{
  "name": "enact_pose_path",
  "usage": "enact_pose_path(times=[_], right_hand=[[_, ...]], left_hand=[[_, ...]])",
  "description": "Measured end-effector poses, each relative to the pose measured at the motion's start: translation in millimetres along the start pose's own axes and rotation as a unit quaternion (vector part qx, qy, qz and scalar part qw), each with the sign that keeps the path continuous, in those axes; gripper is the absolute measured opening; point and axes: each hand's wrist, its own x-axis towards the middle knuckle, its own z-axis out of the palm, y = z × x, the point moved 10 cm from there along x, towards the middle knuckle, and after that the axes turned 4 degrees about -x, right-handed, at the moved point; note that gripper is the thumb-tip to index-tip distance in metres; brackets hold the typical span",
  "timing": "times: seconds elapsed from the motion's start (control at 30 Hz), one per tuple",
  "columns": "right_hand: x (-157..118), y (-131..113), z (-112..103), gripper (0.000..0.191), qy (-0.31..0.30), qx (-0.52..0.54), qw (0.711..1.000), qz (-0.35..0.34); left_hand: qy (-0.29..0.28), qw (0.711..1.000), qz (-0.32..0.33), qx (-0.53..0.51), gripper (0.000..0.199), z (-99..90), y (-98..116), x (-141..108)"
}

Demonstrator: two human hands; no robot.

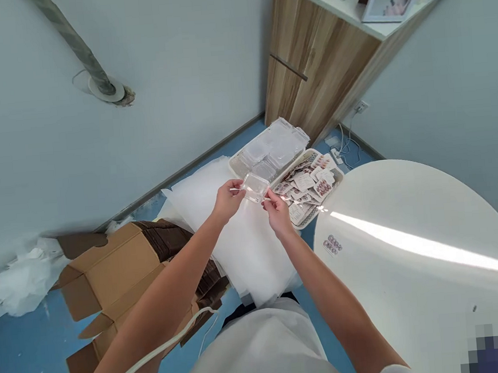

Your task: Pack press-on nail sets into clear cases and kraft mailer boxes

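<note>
Between my two hands is a small clear plastic case (255, 187), held out over white sheets (253, 243). My left hand (229, 199) pinches its left edge, and my right hand (275, 208) grips its lower right corner. Just beyond them sits a white basket (235, 163) filled with similar clear cases (275, 144). To its right, a second basket (339, 180) holds many printed cards with nail sets (304, 181). One card of purple nails (332, 245) lies on the round white table (389, 210).
Unfolded brown cardboard boxes (117, 266) lie at the left, near crumpled clear plastic (27, 278). A wooden cabinet (311, 55) stands behind the baskets. Cables (349, 144) run on the floor by the wall. A white cord (158, 349) crosses near my left arm.
</note>
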Motion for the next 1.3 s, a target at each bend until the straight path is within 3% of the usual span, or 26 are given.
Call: enact_pose_path(times=[0.2,0.43,0.63,0.8,0.93,1.1,1.2,1.3], right_hand=[[-98.7,10.1,-29.9,0.033,0.056,0.105,0.992,0.053],[-190.4,24.6,-74.8,0.039,0.091,0.113,0.985,0.088],[-243.6,25.5,-116.5,0.037,0.121,0.082,0.987,0.066],[-297.3,47.6,-162.4,0.044,0.155,0.133,0.973,0.106],[-334.6,65.8,-207.1,0.044,0.209,0.176,0.956,0.110],[-364.0,89.7,-264.0,0.040,0.284,0.218,0.927,0.111],[-372.2,98.8,-291.5,0.040,0.302,0.231,0.918,0.111],[-375.2,104.1,-312.6,0.042,0.305,0.217,0.921,0.112]], left_hand=[[-0.095,0.988,-0.032,-0.115,0.039,17.3,-6.0,-86.4],[-0.247,0.964,-0.050,-0.088,0.043,54.0,-19.0,-168.5],[-0.359,0.930,-0.062,-0.050,0.044,115.7,-27.4,-215.1],[-0.428,0.898,-0.092,-0.039,0.045,181.7,-36.7,-251.6],[-0.439,0.884,-0.142,-0.073,0.044,229.9,-49.2,-278.5],[-0.453,0.870,-0.184,-0.064,0.038,276.0,-72.1,-313.5],[-0.494,0.855,-0.158,-0.017,0.045,300.7,-77.3,-335.3],[-0.517,0.850,-0.091,0.034,0.071,321.8,-73.5,-347.0]])
